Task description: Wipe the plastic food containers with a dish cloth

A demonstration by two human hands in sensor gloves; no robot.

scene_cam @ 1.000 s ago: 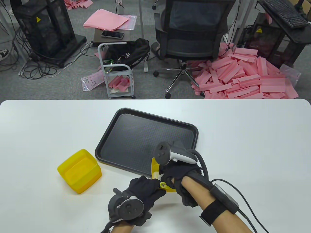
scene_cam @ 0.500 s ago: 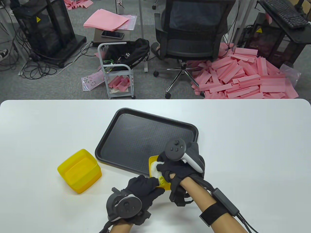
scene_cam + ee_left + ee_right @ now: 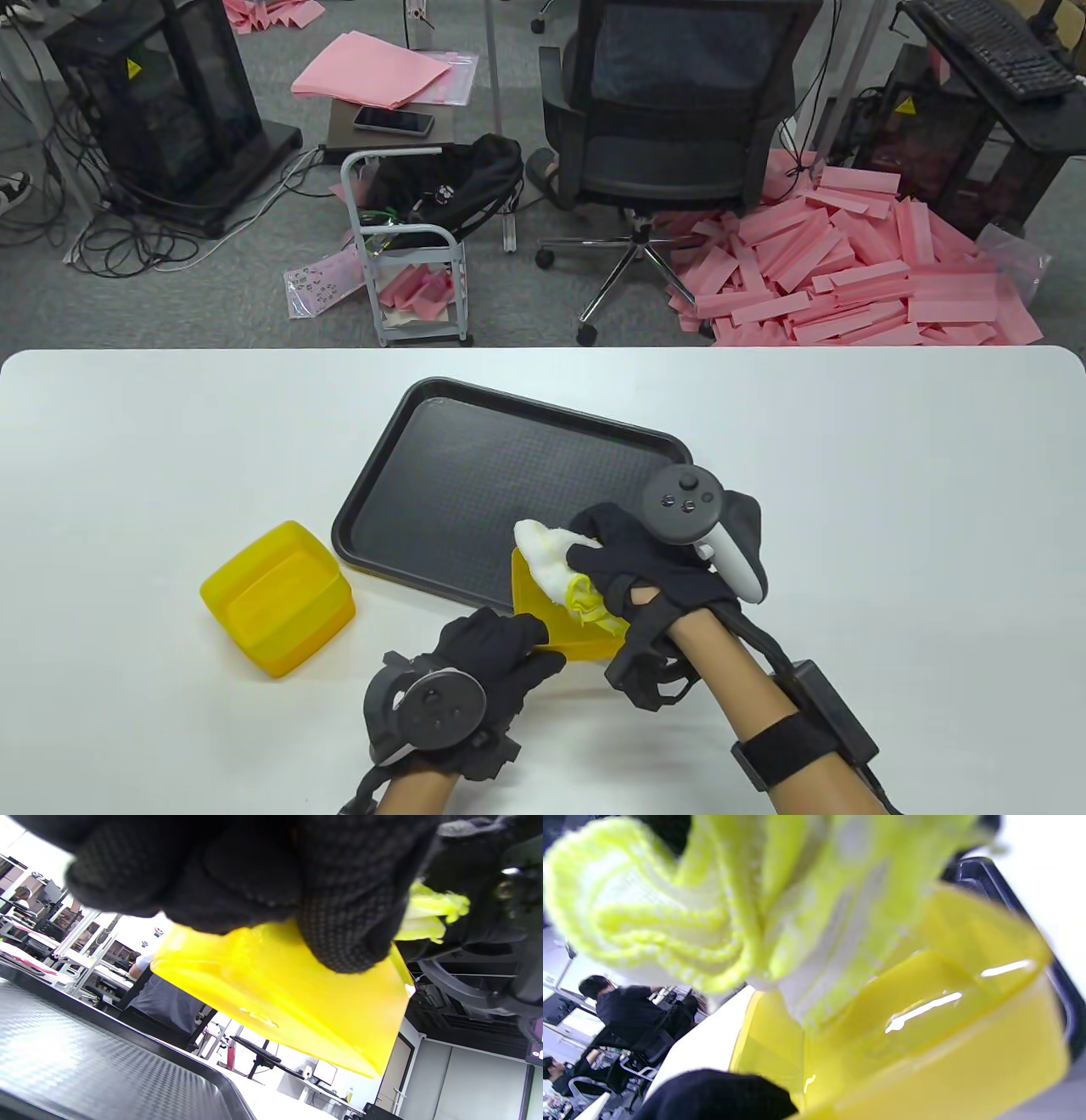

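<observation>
My left hand (image 3: 496,649) grips the near edge of a yellow plastic container (image 3: 543,613) and holds it tilted over the front edge of the black tray (image 3: 475,475). My right hand (image 3: 632,564) holds a bunched white and yellow dish cloth (image 3: 556,570) over the container's open side. The left wrist view shows the container's yellow outer wall (image 3: 297,1001) under my gloved fingers (image 3: 343,921). The right wrist view shows the cloth (image 3: 712,908) hanging into the container (image 3: 925,1027). A second yellow container (image 3: 276,598) sits on the table to the left.
The white table (image 3: 848,509) stretches to both sides of the tray. Beyond its far edge stand an office chair (image 3: 670,127), a small cart (image 3: 407,246) and a pile of pink foam strips (image 3: 848,272) on the floor.
My right hand has moved right and turned, drawing the cloth up out of the container so that more of it shows. My left hand has shifted slightly down and left, still holding the container.
</observation>
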